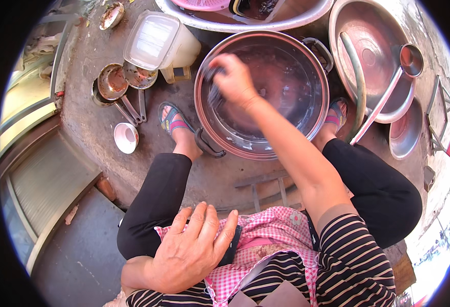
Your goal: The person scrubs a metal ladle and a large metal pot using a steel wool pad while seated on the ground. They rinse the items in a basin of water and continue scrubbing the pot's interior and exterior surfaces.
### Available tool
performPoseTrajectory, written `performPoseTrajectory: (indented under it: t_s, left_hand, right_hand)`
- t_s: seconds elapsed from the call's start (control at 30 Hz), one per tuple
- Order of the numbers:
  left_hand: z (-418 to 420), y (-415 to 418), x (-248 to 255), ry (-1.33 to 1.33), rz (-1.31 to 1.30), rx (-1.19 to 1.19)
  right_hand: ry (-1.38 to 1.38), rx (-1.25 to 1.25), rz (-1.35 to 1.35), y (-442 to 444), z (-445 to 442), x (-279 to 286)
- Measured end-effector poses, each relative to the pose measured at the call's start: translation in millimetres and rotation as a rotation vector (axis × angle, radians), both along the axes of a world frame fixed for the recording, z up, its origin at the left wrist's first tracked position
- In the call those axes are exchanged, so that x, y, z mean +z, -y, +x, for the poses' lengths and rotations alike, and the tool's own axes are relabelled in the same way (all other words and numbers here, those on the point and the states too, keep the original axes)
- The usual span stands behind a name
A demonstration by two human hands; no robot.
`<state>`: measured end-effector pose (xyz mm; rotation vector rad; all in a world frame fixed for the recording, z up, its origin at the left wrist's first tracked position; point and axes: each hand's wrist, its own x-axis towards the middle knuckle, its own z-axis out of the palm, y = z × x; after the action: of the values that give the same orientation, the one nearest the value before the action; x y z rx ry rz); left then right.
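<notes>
A large round metal pot (286, 111) with two dark handles stands on the floor between the person's sandalled feet. My right hand (234, 78) reaches over it and is closed around a dark grey scrubbing pad (215, 92), held at the pot's inner left wall. Both the hand and the pad are blurred, and the pad's material is hard to make out. Low in the view, my left hand (198, 245) is held palm down over the lap, its fingers apart and nothing in them. Beneath it is a pink checked apron (271, 226).
Left of the pot are soiled saucepans (112, 81), a white bowl (126, 138) and a lidded plastic container (154, 40). Beyond it lies a wide metal basin (209, 21). To the right, a long-handled ladle (382, 101) and a hose (355, 73) cross another metal basin (363, 23).
</notes>
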<state>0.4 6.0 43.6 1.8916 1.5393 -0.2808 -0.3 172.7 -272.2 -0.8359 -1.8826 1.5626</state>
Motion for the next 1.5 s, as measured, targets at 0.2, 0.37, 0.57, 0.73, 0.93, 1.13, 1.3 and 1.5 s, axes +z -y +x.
performPoseTrajectory:
  t_s: [0.2,0.37,0.57,0.73,0.93,1.13,1.3,1.5]
  left_hand:
    - [-4.3,-4.6,1.1,-0.054,0.009,0.047]
    - [-2.1,-3.3,-3.5,-0.044,-0.003,0.041]
    - [-1.2,-3.3,-1.4,-0.036,-0.026,0.039]
    - [-0.3,-5.5,-0.5,-0.034,-0.015,0.028]
    - [1.4,-6.4,-2.5,-0.021,-0.035,0.012]
    - [-1.4,-9.1,-2.7,-0.069,-0.013,0.05]
    - [2.7,-6.6,-2.0,-0.035,-0.026,-0.011]
    - [-2.0,-9.6,-4.7,-0.071,-0.024,0.025]
  right_hand:
    - [0.114,0.395,0.067,-0.2,35.4,8.4]
    - [0.73,0.276,0.047,-7.8,58.9,-41.6]
    - [-0.106,-0.193,-0.428,-29.3,13.1,-23.3]
    - [0.011,0.214,-0.046,38.9,20.0,-20.0]
    - [0.168,0.542,-0.085,35.7,47.8,-17.4]
    - [0.034,-0.032,-0.364,16.1,-4.7,-13.7]
    - [0.479,1.186,0.14,18.9,77.1,1.2]
    - [0.126,0.361,-0.494,17.9,26.3,0.5]
